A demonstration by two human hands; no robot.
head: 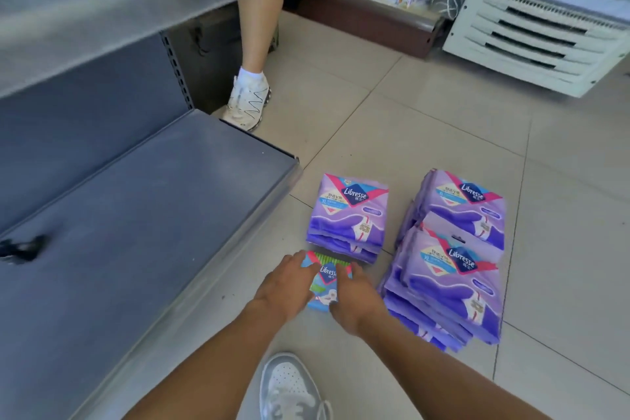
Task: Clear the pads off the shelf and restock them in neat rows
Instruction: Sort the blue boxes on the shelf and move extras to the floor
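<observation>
A small stack of blue-green pad packs [324,280] lies on the floor tiles just in front of the shelf. My left hand [284,286] holds its left side and my right hand [356,297] holds its right side, fingers curled over the top pack. Beyond it lies a short pile of purple pad packs [349,218]. A bigger, untidy heap of purple pad packs [450,259] spreads to the right. The grey metal bottom shelf [136,215] at left is bare.
An upper shelf [112,3] overhangs at top left. Another person's leg and white sneaker [247,102] stand by the shelf's far end. My own grey shoe [289,389] is below my hands. A white cooler [538,34] and a low display stand at the back.
</observation>
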